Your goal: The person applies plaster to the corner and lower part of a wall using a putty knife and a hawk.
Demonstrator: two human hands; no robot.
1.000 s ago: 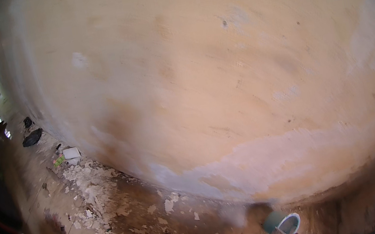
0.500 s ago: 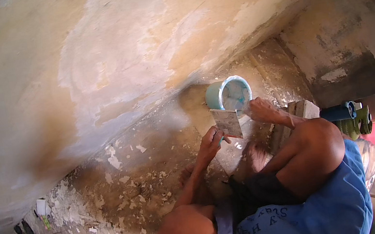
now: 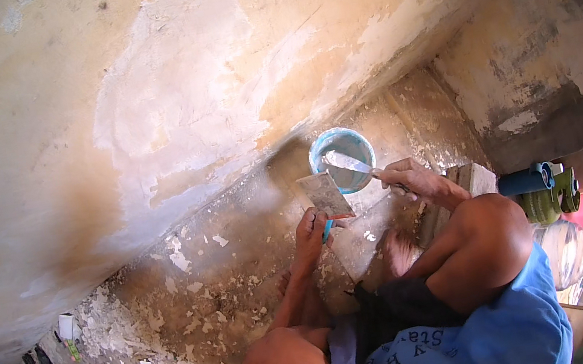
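Over the floor in front of me stands a round light-blue bucket (image 3: 315,155), its rim and inside smeared with white paste. My right hand (image 3: 413,179) is closed round the handle of a putty knife (image 3: 356,165). Its blade reaches over the bucket's mouth and carries a lump of white paste near the tip. My left hand (image 3: 310,232) grips the turquoise handle of a wide flat scraper (image 3: 325,197). The scraper's whitish, stained blade is tilted up just at the near side of the bucket.
A patchy, peeling wall (image 3: 199,82) rises beyond the bucket. Paint flakes (image 3: 179,254) litter the floor on the left. Stone blocks (image 3: 472,178) lie beside my right knee. Farther right are a dark-blue container (image 3: 524,181) and a green one (image 3: 539,207).
The bucket now stands more upright, where before it was tipped toward me. My right hand has drawn back, and the putty knife shows with paste. The scraper has shifted left.
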